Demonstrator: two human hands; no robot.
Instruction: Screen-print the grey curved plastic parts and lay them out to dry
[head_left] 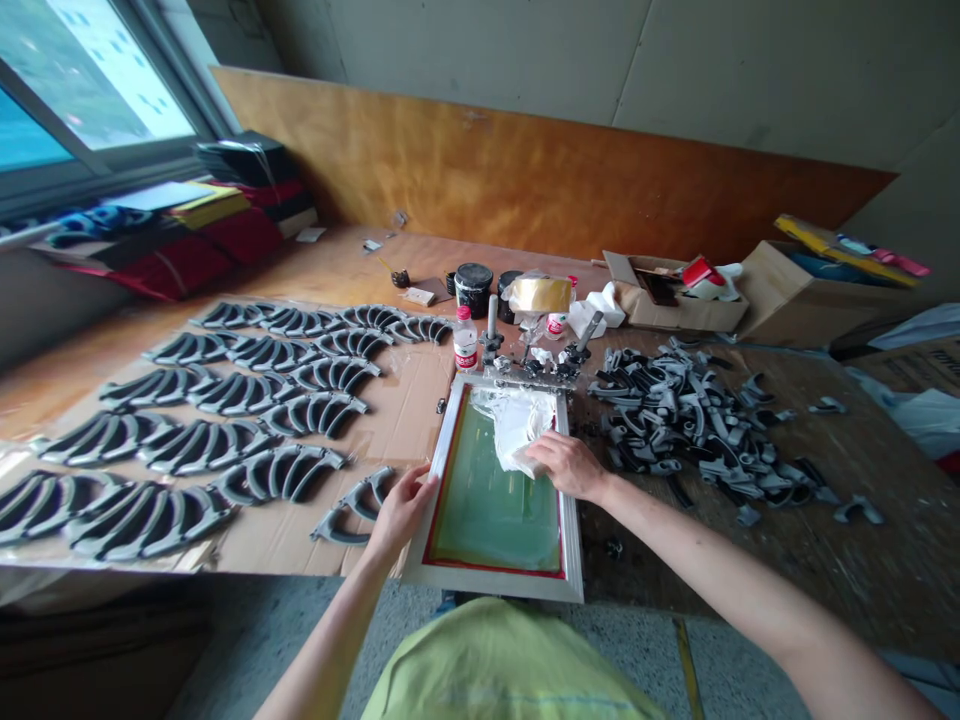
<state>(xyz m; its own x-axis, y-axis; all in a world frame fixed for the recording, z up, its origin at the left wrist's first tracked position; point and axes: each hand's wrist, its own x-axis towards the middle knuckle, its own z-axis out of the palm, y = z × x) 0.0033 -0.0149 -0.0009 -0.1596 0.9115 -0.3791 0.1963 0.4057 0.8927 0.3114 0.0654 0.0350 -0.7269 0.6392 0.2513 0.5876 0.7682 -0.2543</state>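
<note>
A screen printing frame [571,540] with a green mesh lies in front of me, joined at its far end to a metal clamp [525,372]. My left hand [405,508] grips the frame's left edge, the fingertips pressed against the rim. On the upper right of the mesh, my right hand [568,464] is closed on the lower corner of a crumpled white wiping cloth [510,425]. The cloth spreads away from my fingers up to the far end of the mesh. Close to my left hand, a few grey curved plastic parts [351,508] rest on cardboard.
Rows of grey curved parts [180,440] cover the cardboard [405,400] at left. A loose heap of similar parts [690,420] lies right. Behind the frame stand a red-capped bottle [465,345], a black tub [474,290] and a tape roll [541,293]. Cardboard boxes [799,300] stand back right.
</note>
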